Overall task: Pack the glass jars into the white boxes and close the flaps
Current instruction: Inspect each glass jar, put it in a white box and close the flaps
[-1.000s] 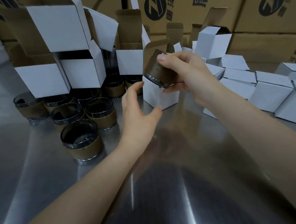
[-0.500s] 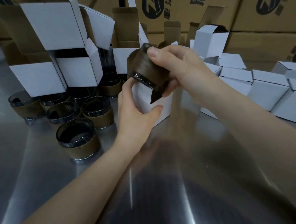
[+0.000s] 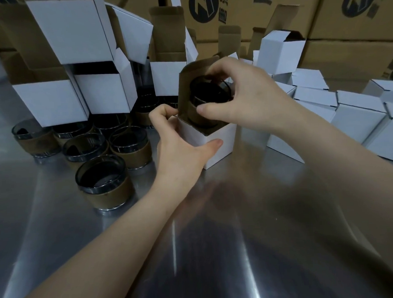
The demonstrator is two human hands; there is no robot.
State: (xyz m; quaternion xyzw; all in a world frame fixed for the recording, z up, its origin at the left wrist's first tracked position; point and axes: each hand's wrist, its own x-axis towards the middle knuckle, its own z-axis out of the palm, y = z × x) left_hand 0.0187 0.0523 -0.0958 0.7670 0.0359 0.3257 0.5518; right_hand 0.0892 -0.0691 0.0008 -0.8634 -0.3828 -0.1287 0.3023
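**Position of parts.** The right hand [image 3: 245,100] is gripping one glass jar [image 3: 207,92] across its wall. The thumb is lying on the near side and the fingers are curling over the far side. The jar is sitting tilted in the open mouth of a white box [image 3: 225,145], partly inside, with its opening facing the viewer. Whether its base is reaching the box floor cannot be told.

**Support.** The left hand [image 3: 179,149] is holding the box. Its thumb is pressing the near white face. Its curled fingers are pinching the edge of the raised side flap [image 3: 186,87], holding it back from the mouth. Both forearms are reaching forward over the worktop [image 3: 218,238], and the right wrist is bending inward toward the box.

**Handling.**
- The jar is judged rigid, smooth, breakable and fairly heavy for its size.
- Spare jars [image 3: 101,176] are standing upright to the left, each showing a brown band [image 3: 111,195] round the lower wall.
- That band is likely giving better friction than bare glass, so take hold there, across the wall, not by the rim alone.
- The box is thin card, so it is light and easily crushed.
- It is likely to slide on the polished worktop unless braced low on its sides.

**Surroundings.** Open boxes [image 3: 101,92] are stacked behind the spare jars. Closed boxes [image 3: 357,117] are lying to the right.
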